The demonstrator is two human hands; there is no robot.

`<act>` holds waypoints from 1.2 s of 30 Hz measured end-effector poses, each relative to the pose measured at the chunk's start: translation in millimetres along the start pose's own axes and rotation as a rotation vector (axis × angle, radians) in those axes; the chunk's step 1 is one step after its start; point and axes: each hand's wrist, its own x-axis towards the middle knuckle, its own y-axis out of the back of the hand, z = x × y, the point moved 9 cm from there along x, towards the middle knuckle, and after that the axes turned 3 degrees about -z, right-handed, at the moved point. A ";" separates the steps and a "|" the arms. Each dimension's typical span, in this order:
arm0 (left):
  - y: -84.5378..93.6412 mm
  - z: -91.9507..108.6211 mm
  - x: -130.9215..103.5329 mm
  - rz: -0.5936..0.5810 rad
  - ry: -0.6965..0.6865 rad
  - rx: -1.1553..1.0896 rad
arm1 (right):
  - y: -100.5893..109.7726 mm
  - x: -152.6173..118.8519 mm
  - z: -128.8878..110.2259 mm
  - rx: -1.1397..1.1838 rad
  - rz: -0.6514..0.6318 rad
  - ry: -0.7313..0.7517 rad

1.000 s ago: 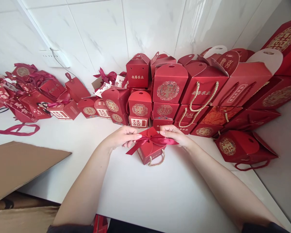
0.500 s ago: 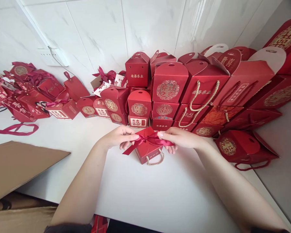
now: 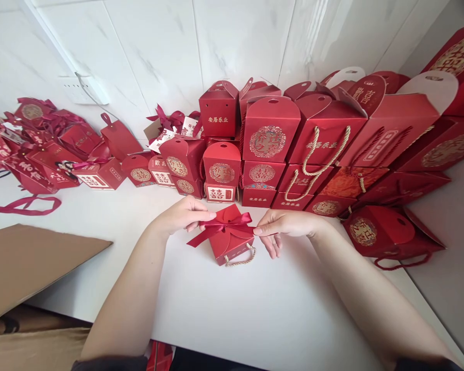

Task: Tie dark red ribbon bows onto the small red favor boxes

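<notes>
White tabletop (image 3: 286,309): small red cardboard box (image 3: 232,245), glossy crimson ribbon bow (image 3: 224,225) looking tied; left hand (image 3: 183,215) and right hand (image 3: 288,225) pinch it.

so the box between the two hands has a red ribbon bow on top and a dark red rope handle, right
Not quite: the rope handle is cream-coloured, not dark red, as the head view shows. The rest holds: the box is between the left hand and the right hand, with a red ribbon bow on top.
</notes>
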 end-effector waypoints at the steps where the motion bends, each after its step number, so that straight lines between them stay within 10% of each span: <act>1: -1.0 2.1 -2.1 -0.012 0.010 0.016 | 1.6 -0.3 0.7 -0.008 0.004 0.001; 18: -17.7 -8.0 6.8 -0.188 -0.006 -0.104 | 10.9 -16.8 21.7 -0.241 -0.078 -0.103; 22: -25.2 -5.6 10.2 -0.198 -0.045 -0.158 | 36.2 -43.2 7.9 -0.501 0.204 -0.079; 27: -34.9 -1.9 13.9 -0.212 -0.074 -0.172 | 36.9 -67.1 -64.5 -0.714 0.832 0.259; 30: -37.0 -1.4 16.0 -0.196 -0.080 -0.172 | 2.1 -38.8 -83.5 -0.673 0.733 0.515; 36: -35.7 -3.0 18.5 -0.195 -0.098 -0.151 | -4.2 -2.7 -61.4 -0.633 0.683 0.468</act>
